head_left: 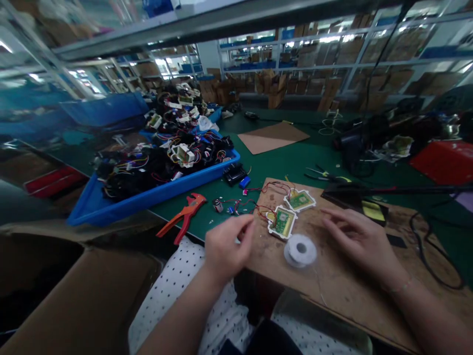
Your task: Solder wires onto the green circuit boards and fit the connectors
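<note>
My left hand [229,245] is curled closed at the near left edge of the brown work board [351,291]. Its fingertips are turned away, so what they hold, if anything, is hidden. My right hand [360,241] rests over the board's right part, fingers stretched and slightly apart, holding nothing visible. Between the hands lies a white-framed green circuit board [283,222], with a second framed circuit board [300,199] just behind it. Red and black wires run from both. A spool of pale wire [300,250] sits in front of them, its loose end trailing toward the board's front edge.
Orange-handled cutters [183,217] lie left of my left hand. Beyond them, a blue tray [155,192] is heaped with wired parts. Pliers [325,175], a cardboard sheet [273,137] and a yellow sponge [373,211] lie farther back. A black cable [430,251] loops at right.
</note>
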`<state>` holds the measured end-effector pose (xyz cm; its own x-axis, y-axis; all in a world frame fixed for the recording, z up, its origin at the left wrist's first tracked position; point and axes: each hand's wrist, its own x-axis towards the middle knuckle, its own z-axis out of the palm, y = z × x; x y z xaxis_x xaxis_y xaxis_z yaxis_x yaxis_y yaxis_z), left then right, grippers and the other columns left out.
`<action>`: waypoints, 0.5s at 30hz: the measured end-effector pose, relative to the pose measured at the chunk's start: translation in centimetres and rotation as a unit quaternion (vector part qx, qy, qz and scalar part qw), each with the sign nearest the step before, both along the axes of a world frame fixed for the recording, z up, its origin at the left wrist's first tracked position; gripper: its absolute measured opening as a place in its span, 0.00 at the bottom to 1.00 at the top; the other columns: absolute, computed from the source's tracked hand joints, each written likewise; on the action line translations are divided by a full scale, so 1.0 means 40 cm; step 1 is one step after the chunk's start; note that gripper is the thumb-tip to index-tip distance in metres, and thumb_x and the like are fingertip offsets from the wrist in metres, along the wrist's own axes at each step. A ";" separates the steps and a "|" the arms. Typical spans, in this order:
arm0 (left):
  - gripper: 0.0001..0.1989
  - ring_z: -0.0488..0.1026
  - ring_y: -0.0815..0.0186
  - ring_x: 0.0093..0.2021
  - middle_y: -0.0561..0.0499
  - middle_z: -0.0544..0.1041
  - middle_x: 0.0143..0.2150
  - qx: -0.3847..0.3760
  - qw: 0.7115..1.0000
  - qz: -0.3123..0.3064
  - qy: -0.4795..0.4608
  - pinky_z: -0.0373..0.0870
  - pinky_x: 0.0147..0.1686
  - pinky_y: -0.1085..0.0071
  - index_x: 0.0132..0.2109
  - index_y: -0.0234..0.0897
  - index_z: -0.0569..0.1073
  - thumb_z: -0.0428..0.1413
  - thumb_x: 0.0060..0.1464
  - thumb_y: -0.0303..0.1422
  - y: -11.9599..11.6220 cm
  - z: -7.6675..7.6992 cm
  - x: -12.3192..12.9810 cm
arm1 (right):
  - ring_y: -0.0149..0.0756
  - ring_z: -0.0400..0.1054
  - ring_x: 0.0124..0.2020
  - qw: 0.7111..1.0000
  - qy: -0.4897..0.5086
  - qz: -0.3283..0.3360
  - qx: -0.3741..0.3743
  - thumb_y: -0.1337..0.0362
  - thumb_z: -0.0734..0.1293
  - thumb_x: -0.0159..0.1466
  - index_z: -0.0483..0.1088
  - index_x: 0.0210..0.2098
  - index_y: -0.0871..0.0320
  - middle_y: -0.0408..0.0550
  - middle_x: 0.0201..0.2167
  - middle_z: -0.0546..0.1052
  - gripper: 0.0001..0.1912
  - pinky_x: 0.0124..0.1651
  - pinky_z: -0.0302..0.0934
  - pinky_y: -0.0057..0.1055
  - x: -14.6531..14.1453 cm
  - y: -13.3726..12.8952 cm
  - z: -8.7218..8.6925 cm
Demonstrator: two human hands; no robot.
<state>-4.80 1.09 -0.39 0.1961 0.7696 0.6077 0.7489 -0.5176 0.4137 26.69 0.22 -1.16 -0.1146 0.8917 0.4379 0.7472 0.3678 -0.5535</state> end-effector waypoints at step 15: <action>0.13 0.77 0.60 0.44 0.48 0.77 0.51 -0.109 0.963 -0.116 0.218 0.73 0.35 0.70 0.53 0.47 0.76 0.52 0.66 0.31 0.176 -0.035 0.108 | 0.41 0.76 0.43 0.998 -0.047 -0.025 -0.024 0.56 0.65 0.68 0.77 0.49 0.52 0.50 0.45 0.80 0.14 0.43 0.72 0.36 -0.003 0.017 -0.022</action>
<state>-0.48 8.13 -1.81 0.5788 0.7740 0.2569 0.7503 -0.6288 0.2042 26.57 0.91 -2.03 -0.1075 0.9174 0.3832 0.8139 0.3025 -0.4961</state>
